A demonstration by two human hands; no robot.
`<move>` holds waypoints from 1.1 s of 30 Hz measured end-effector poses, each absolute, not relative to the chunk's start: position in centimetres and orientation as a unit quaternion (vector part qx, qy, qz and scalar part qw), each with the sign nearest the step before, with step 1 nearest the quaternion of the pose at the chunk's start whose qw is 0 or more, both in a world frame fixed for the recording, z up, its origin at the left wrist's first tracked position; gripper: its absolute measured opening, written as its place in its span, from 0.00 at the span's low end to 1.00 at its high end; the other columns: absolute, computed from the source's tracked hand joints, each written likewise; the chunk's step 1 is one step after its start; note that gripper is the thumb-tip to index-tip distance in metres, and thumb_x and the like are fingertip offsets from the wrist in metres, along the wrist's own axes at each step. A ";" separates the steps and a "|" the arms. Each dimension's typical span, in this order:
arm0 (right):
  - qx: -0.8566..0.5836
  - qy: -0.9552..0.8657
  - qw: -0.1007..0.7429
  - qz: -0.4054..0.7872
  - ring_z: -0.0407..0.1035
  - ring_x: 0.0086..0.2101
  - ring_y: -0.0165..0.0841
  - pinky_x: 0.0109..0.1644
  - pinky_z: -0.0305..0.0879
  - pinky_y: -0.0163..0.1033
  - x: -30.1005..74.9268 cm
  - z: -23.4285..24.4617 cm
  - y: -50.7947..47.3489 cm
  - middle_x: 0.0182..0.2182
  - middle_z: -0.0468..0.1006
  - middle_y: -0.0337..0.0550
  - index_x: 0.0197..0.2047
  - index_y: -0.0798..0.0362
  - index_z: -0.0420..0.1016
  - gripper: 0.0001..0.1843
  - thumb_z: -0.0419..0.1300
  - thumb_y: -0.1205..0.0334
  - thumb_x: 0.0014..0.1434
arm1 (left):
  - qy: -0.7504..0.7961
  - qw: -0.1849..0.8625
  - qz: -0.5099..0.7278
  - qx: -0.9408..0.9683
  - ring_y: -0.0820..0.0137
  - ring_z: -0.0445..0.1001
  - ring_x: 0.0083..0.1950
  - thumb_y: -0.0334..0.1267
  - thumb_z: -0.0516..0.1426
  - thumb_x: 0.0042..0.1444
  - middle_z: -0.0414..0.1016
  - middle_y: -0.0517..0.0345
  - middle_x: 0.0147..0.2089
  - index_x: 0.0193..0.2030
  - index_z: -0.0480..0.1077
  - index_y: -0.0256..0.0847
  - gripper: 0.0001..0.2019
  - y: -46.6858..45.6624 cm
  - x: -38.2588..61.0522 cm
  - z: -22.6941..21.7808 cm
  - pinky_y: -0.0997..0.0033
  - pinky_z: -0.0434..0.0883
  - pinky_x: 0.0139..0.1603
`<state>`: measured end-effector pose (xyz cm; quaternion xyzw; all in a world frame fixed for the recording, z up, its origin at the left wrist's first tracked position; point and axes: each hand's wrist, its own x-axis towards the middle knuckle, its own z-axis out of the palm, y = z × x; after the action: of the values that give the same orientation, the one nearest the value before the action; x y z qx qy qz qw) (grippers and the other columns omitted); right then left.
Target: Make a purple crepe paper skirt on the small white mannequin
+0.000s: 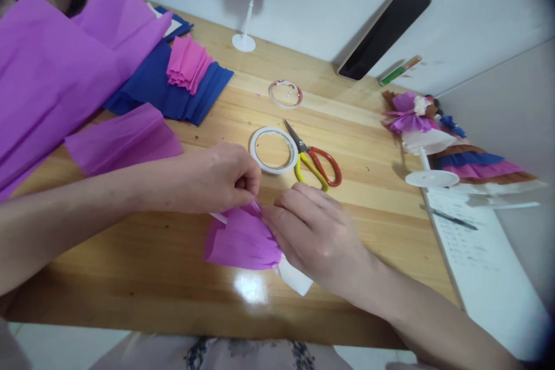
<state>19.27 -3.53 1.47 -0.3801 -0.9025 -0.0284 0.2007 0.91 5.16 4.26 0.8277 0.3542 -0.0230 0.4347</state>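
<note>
My left hand [217,176] is closed in a pinch on the top edge of a gathered piece of purple crepe paper [243,240] near the front of the wooden table [151,266]. My right hand [314,231] lies over the paper's right side, its fingers curled and pressing the folds. A white part [295,278] sticks out under the purple paper by my right wrist. Just beyond my hands lie a roll of white tape [273,150] and scissors with one red and one yellow handle [314,162].
Large purple sheets [56,69], blue crepe [173,92] and folded pink crepe [187,63] cover the table's left. A second tape ring [285,93], a paper-dressed doll [433,139] lying at right, a phone [384,34] against the wall, a pen [451,218] on white paper.
</note>
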 end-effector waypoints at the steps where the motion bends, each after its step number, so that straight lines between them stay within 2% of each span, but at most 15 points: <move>1: -0.381 -0.902 0.204 -0.025 0.56 0.26 0.32 0.29 0.58 0.39 19.3 1.5 -3.6 0.22 0.66 0.41 0.25 0.57 0.74 0.15 0.56 0.73 0.64 | 0.354 0.435 -0.020 0.828 0.75 0.64 0.24 0.30 0.56 0.49 0.71 0.62 0.23 0.24 0.72 0.37 0.06 5.2 0.9 4.2 0.76 0.57 0.25; 9: -0.390 -0.891 0.231 0.015 0.62 0.27 0.32 0.30 0.64 0.38 19.6 1.5 -3.9 0.25 0.71 0.45 0.30 0.60 0.77 0.13 0.56 0.75 0.63 | 0.363 0.425 -0.015 0.829 0.75 0.64 0.23 0.30 0.55 0.47 0.71 0.61 0.22 0.24 0.72 0.37 0.06 5.2 0.9 3.9 0.76 0.57 0.24; 16: -0.400 -0.885 0.235 0.025 0.67 0.28 0.33 0.31 0.69 0.39 19.5 1.7 -4.4 0.25 0.73 0.45 0.35 0.61 0.78 0.10 0.57 0.68 0.65 | 0.365 0.419 -0.019 0.831 0.76 0.65 0.24 0.29 0.55 0.46 0.72 0.61 0.23 0.23 0.71 0.37 0.05 5.1 0.9 4.1 0.77 0.57 0.24; 24: -0.379 -0.888 0.252 -0.065 0.65 0.27 0.33 0.29 0.68 0.40 19.3 1.7 -4.7 0.22 0.72 0.44 0.33 0.61 0.77 0.05 0.61 0.75 0.60 | 0.363 0.422 -0.026 0.830 0.76 0.64 0.24 0.29 0.55 0.48 0.70 0.63 0.22 0.23 0.70 0.38 0.06 5.2 1.1 4.3 0.76 0.58 0.24; 29: -0.374 -0.882 0.282 -0.054 0.67 0.27 0.34 0.29 0.69 0.41 19.2 1.7 -4.6 0.24 0.74 0.45 0.36 0.63 0.77 0.03 0.62 0.76 0.59 | 0.357 0.412 -0.020 0.838 0.75 0.64 0.25 0.28 0.56 0.49 0.69 0.62 0.22 0.21 0.69 0.38 0.08 5.1 1.1 4.3 0.75 0.58 0.26; 33: -0.376 -0.874 0.305 -0.041 0.69 0.29 0.35 0.31 0.70 0.42 19.1 1.5 -4.6 0.26 0.76 0.47 0.43 0.62 0.75 0.08 0.61 0.76 0.59 | 0.354 0.414 -0.016 0.838 0.75 0.64 0.25 0.29 0.56 0.49 0.69 0.62 0.22 0.21 0.68 0.38 0.08 5.1 1.0 4.4 0.75 0.58 0.26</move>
<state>19.11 -4.57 1.47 -0.3760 -0.8740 -0.0410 0.3051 1.03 5.09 4.36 0.8383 0.3538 -0.0163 0.4144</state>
